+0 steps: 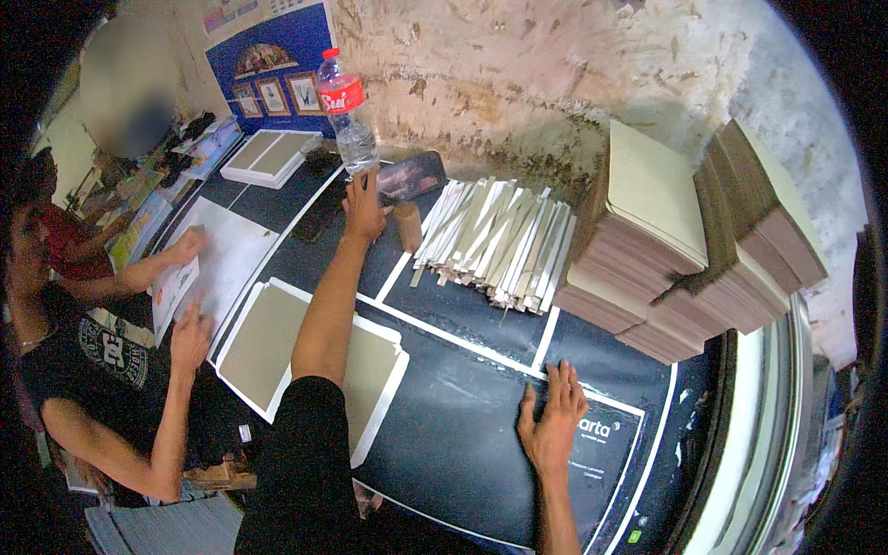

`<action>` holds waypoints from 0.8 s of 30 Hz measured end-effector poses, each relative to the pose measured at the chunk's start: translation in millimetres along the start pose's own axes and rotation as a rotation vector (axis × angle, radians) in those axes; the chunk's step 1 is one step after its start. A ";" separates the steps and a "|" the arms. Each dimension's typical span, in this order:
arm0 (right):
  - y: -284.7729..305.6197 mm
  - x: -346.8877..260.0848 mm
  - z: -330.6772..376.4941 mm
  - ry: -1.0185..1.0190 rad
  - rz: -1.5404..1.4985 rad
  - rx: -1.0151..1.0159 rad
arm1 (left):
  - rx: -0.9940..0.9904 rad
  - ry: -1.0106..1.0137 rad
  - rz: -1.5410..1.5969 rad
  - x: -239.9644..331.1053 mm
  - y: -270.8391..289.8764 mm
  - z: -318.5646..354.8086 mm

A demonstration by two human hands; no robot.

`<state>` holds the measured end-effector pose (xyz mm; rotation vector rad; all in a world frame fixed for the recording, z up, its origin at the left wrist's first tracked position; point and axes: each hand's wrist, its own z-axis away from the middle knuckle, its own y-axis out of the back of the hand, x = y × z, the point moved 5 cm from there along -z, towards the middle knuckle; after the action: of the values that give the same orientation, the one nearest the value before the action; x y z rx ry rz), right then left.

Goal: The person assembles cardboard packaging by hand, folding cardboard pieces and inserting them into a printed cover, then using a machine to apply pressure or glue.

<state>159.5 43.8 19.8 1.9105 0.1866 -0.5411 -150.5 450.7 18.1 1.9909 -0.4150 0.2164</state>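
Resting with fingers loosely spread, the right hand lies on the black, white-lined worktop; its grip is released, and the flat contact perhaps braces the body during the far stretch. The left hand extends to the foot of the clear plastic water bottle, which is at the worktop's far side near the wall; I cannot tell whether that grip is grasping the bottle or only overlaps it. Just beside lies a smartphone, with a brown cylinder below it. Loose cardboard strips and tall stacks of brown boards sit farther right, probably kept back to spare the near area. White-edged grey boards lie flat beside the left forearm, while a co-worker's hands rest on a white sheet, seemingly steadying it.
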 end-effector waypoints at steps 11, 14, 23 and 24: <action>-5.9 3.6 1.2 0.000 0.032 0.002 | -0.035 0.018 -0.021 1.3 3.0 5.4; -3.4 4.1 0.9 -0.001 0.015 0.017 | -0.040 0.019 0.004 3.3 2.4 5.8; -3.7 3.6 0.7 0.020 0.022 0.026 | 0.044 -0.077 0.060 -4.7 2.5 3.5; -5.3 4.2 0.2 0.029 0.041 0.019 | 0.011 -0.105 0.054 -8.3 2.0 -0.9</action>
<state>161.1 45.2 13.4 1.9370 0.1618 -0.4895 -158.9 452.3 17.4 2.0088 -0.5364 0.1493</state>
